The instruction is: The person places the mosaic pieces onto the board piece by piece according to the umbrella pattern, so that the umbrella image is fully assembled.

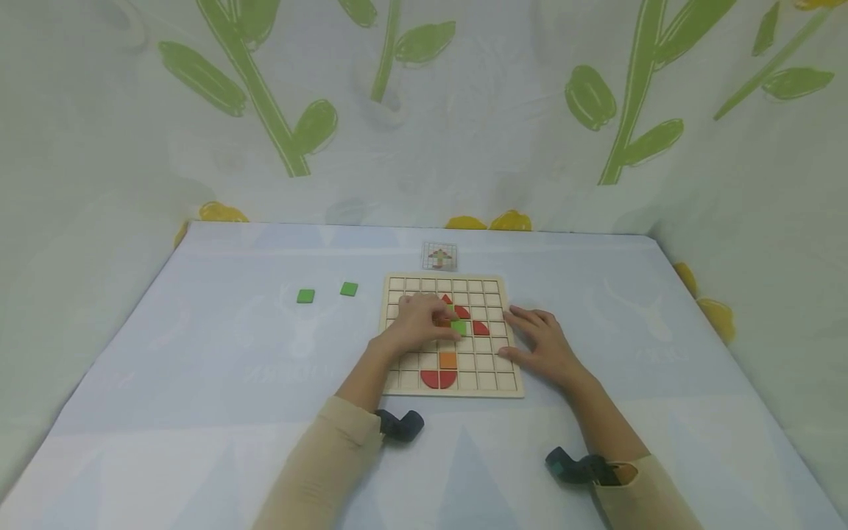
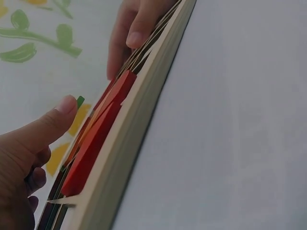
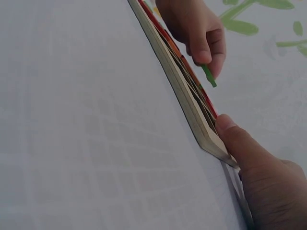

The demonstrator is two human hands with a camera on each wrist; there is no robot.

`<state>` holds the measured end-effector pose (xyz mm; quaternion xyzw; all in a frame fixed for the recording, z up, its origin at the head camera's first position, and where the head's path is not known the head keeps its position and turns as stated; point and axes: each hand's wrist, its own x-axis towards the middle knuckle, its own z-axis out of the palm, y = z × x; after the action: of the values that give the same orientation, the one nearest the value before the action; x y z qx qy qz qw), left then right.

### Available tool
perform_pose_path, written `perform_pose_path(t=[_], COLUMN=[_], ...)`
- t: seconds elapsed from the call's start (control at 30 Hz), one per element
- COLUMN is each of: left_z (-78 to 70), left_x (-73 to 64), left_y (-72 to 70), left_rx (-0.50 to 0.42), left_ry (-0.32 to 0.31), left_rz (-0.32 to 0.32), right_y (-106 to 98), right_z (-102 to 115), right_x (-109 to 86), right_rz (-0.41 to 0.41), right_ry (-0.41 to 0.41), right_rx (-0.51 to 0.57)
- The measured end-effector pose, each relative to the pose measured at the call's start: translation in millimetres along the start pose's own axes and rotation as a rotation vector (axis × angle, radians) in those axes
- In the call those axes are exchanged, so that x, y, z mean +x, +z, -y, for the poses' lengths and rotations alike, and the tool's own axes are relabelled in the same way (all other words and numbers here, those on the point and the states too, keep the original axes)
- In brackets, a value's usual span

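Note:
Over the middle of a pale wooden grid board [image 1: 486, 380], my left hand [image 1: 416, 324] pinches a green square tile [image 3: 209, 75] between thumb and fingers. The right wrist view shows this tile tilted, close above the board. My right hand [image 1: 545, 346] rests at the board's right edge, thumb on the rim and fingers spread. Several tiles lie in the grid: two red quarter-circles [image 1: 430, 379] at the bottom, an orange square [image 1: 447, 361] above them, and a red triangle [image 1: 446, 299] with more red quarter-circles [image 1: 481, 328] higher up. My left hand hides some central cells.
Two loose green square tiles [image 1: 305, 296] lie on the white table left of the board. Behind the board is a small pattern card [image 1: 440, 256] with a coloured figure on a grid. A cloth with printed green leaves [image 1: 424, 42] hangs beyond the table.

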<state>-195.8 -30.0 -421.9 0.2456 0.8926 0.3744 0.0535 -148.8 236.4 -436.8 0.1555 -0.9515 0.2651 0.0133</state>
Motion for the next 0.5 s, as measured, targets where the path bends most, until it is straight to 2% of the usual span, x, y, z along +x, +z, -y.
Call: perform_pose_path(t=[0.13,0.33,0.5], left_z=[-1.3,-3.1,-4.4], left_x=[3.0,6.2,7.0], left_y=[4.6,10.7,13.4], left_rx=[0.022,0.067,0.16], left_ry=[0.019,-0.014,-0.003], left_rz=[-0.014,-0.017,-0.005], right_y=[-0.4,-1.8,-1.0], right_z=[1.2,2.7,0.6], right_x=[0.0,0.1,0.2], right_rz=[-0.001,0.018,0.032], right_ry=[0.002,0.018,0.036], right_rx=[-0.007,-0.012,-0.018])
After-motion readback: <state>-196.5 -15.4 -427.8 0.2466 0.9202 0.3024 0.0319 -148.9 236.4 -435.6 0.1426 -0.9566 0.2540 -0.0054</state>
